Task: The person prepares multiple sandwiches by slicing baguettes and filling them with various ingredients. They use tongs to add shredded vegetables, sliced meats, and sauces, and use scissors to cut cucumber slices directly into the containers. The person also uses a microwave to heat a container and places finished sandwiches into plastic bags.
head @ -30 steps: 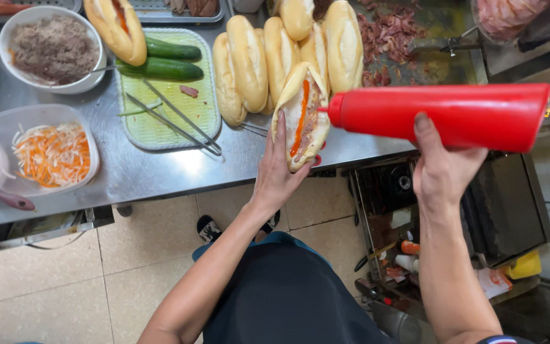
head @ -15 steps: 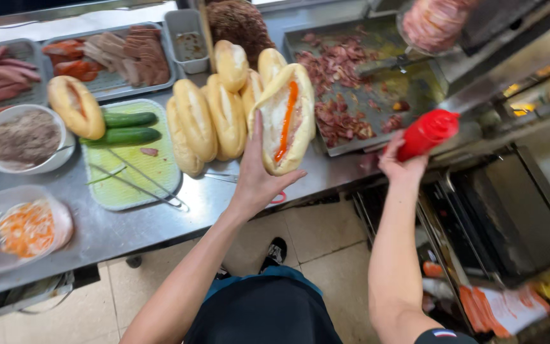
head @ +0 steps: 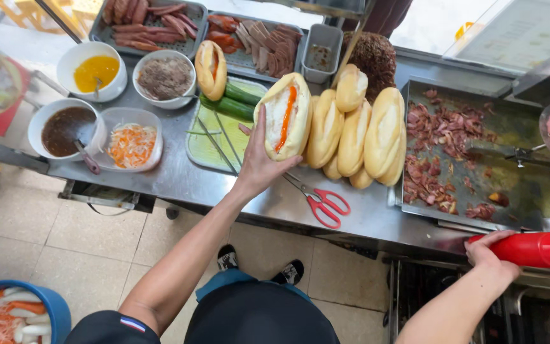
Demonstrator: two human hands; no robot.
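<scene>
Left hand [head: 259, 167] cradles the split roll [head: 284, 116] open-side up above the tabletop [head: 179, 181], its grip clamped underneath; at four o'clock, right hand [head: 488, 253] grips the red squeeze bottle [head: 533, 249] sideways.

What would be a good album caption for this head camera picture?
Left hand holds a split baguette striped with red sauce above the steel counter; right hand lowers a red squeeze bottle.

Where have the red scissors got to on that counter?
In the head view, the red-handled scissors lie flat on the steel counter near its front edge, just right of the left hand holding the split roll and below the pile of plain rolls.
</scene>
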